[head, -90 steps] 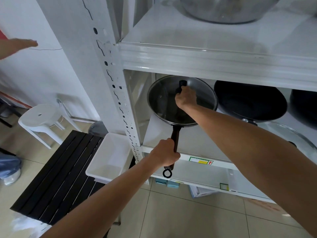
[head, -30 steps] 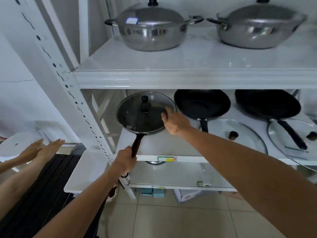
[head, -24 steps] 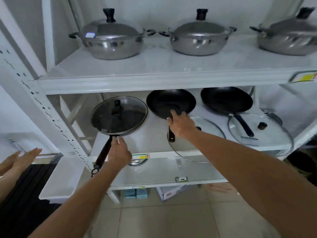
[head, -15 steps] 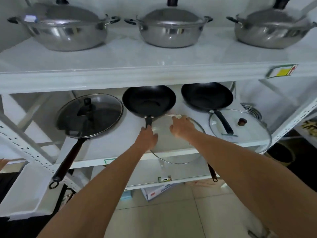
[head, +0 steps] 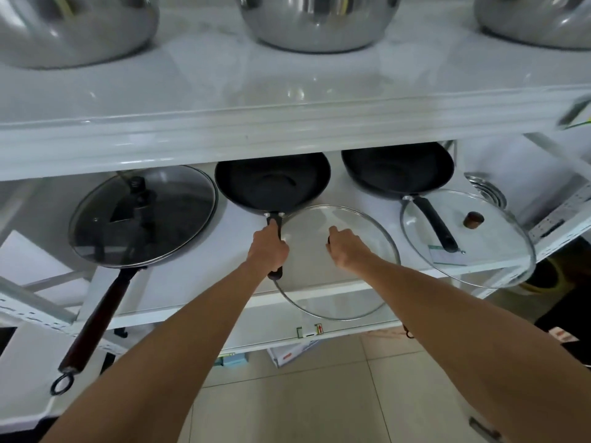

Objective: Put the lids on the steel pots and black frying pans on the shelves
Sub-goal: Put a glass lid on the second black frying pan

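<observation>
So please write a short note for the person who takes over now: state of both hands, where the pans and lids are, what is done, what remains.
Left hand: closed around the handle of the middle black frying pan.
Right hand: on the knob of the round glass lid lying in front of that pan, overhanging the white middle shelf.
Done: the left black frying pan wears its glass lid.
Left: cover the middle pan; then the right black frying pan, whose glass lid with a brown knob lies over its handle.
The steel pots above are cut off; lids unseen.
</observation>
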Demonstrator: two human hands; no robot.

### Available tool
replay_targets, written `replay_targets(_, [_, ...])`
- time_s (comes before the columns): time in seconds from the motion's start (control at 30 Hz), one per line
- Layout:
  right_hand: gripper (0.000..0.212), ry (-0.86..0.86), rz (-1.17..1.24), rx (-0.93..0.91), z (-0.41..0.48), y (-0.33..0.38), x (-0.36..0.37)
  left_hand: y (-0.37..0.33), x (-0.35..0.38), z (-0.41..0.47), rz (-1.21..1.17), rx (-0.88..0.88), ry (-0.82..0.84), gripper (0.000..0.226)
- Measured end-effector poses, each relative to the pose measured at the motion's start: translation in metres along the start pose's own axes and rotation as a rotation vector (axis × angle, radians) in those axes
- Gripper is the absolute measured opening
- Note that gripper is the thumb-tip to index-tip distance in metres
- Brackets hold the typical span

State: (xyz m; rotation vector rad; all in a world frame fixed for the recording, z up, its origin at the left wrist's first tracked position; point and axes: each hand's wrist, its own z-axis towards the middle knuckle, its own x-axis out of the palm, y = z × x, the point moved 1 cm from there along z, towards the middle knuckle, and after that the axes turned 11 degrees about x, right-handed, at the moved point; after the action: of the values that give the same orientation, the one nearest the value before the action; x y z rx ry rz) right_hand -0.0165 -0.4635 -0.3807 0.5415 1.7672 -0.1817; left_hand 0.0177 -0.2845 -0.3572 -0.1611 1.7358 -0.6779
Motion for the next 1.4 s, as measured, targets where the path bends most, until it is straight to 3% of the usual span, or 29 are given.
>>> replay_targets(0.17, [0.025,0.001,0.010,-0.010,-0.017,-0.015,-0.008,0.006,-0.004,0.000,0.003,0.000,0.008,0.038])
replay_targets(0.43, [0.015,-0.022,0.003,-0.022,-0.053,-0.047,-0.043,0.001,-0.018,-0.010,0.020,-0.010,0.023,0.039])
replay_targets(0.77, [0.031,-0.120,0.015,-0.075,-0.098,-0.051,-0.086,0.008,-0.008,-0.056,-0.176,-0.019,0.010,0.054])
replay_targets(0.93, [0.035,-0.175,0.066,-0.088,-0.094,-0.030,-0.100,-0.001,0.005,-0.091,-0.260,-0.017,-0.039,0.027])
replay_targets(1.13, [0.036,-0.209,0.026,-0.078,-0.073,0.023,-0.111,-0.014,0.020,-0.117,-0.286,-0.061,-0.012,0.032])
replay_targets(1.4, [0.031,-0.217,0.163,-0.076,-0.032,0.077,-0.107,-0.010,0.033,-0.131,-0.317,0.127,0.000,0.058])
